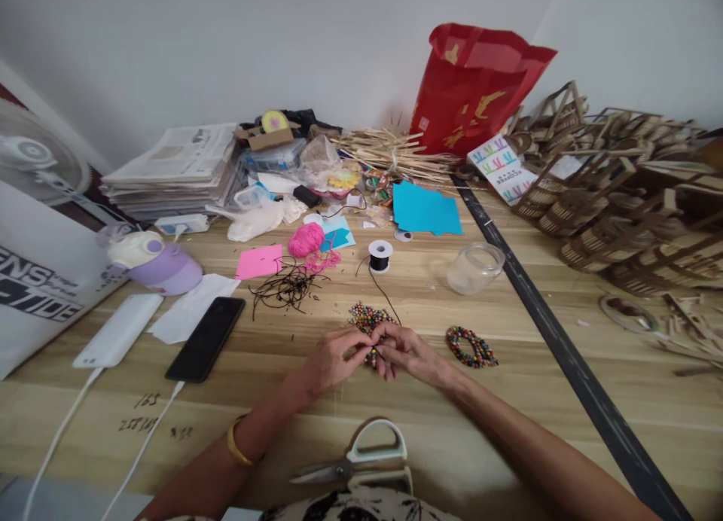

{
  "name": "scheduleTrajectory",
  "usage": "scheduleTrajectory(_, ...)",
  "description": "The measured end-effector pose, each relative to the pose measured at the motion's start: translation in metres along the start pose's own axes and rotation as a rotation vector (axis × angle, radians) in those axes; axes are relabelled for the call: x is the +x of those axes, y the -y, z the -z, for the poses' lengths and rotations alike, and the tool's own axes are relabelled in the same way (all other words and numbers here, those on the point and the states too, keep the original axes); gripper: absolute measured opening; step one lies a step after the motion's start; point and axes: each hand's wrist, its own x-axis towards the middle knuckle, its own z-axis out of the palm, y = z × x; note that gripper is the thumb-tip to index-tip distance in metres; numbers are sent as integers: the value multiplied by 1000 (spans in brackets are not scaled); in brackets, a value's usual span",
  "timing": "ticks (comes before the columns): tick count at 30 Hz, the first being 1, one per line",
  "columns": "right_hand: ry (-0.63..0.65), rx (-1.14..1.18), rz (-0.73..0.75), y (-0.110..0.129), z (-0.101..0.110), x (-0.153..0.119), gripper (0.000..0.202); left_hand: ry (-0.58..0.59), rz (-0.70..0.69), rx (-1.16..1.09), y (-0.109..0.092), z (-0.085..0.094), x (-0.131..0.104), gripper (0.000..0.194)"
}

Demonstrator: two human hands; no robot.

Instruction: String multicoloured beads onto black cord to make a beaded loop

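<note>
Both my hands meet over the table, fingertips together in front of a pile of small multicoloured beads (pixel 364 314). My left hand (pixel 333 359) is closed in a pinch; what lies between its fingertips is too small to make out. My right hand (pixel 411 353) is closed too, on a thin black cord (pixel 387 299) that runs down to it from a white spool (pixel 380 248). Small beads, one of them yellow, show just under the touching fingertips. To the right of my right hand lies a coiled string of beads (pixel 471 348).
White-handled scissors (pixel 377 440) lie near my body. A glass jar (pixel 477 269) stands back right, before wooden baskets (pixel 599 227). Black cord pieces (pixel 288 284), pink yarn (pixel 306 239), a phone (pixel 206 340) and a white power bank (pixel 118 330) are to the left.
</note>
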Motion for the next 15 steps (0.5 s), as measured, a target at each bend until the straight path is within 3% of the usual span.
scheduleTrajectory(9, -17, -23, 16, -2, 0, 0, 38, 42, 13, -49, -2, 1, 1, 13)
scheduleTrajectory(15, -24, -9, 22, -5, -1, 1, 39, 3, -23, -48, -3, 0, 1, 17)
